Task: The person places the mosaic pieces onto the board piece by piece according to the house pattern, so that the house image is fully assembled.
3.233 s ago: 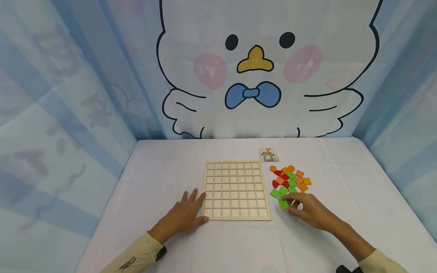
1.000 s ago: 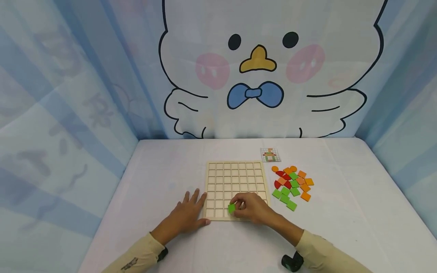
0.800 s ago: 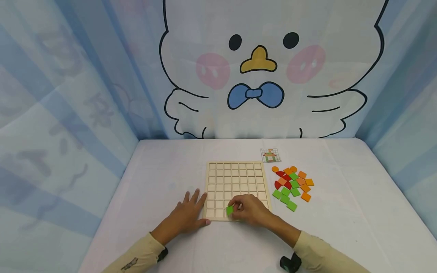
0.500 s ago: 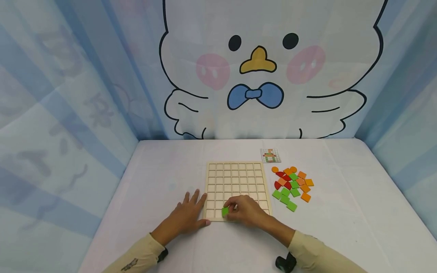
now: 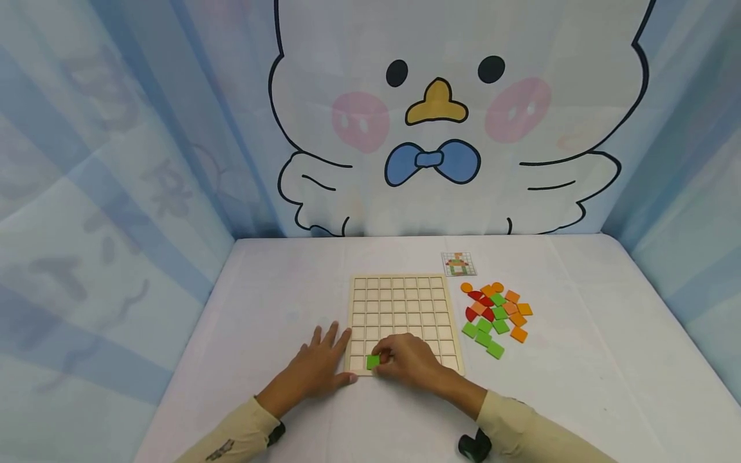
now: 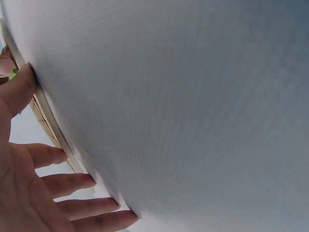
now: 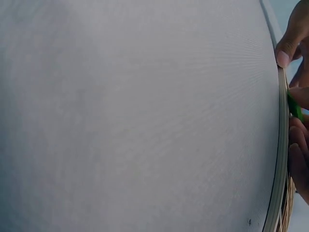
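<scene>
Pinching a green tile (image 5: 373, 362) at the grid board (image 5: 399, 302)

Right hand (image 5: 407, 360) grips it at the near row, second cell from left (seating unclear). Left hand (image 5: 316, 366), fingers spread, touches the board's left edge; loose tiles (image 5: 499, 312) lie rightward.

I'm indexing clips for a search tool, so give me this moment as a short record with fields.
board: pale wooden grid on a white tablecloth
left hand: fingers spread, touching the board's left edge
right hand: pinching a green square at the near row, second column from left; whether seated, unclear
right of board: loose green squares, orange squares, orange circles, red pieces
card: printed grid pattern, beyond those pieces
</scene>
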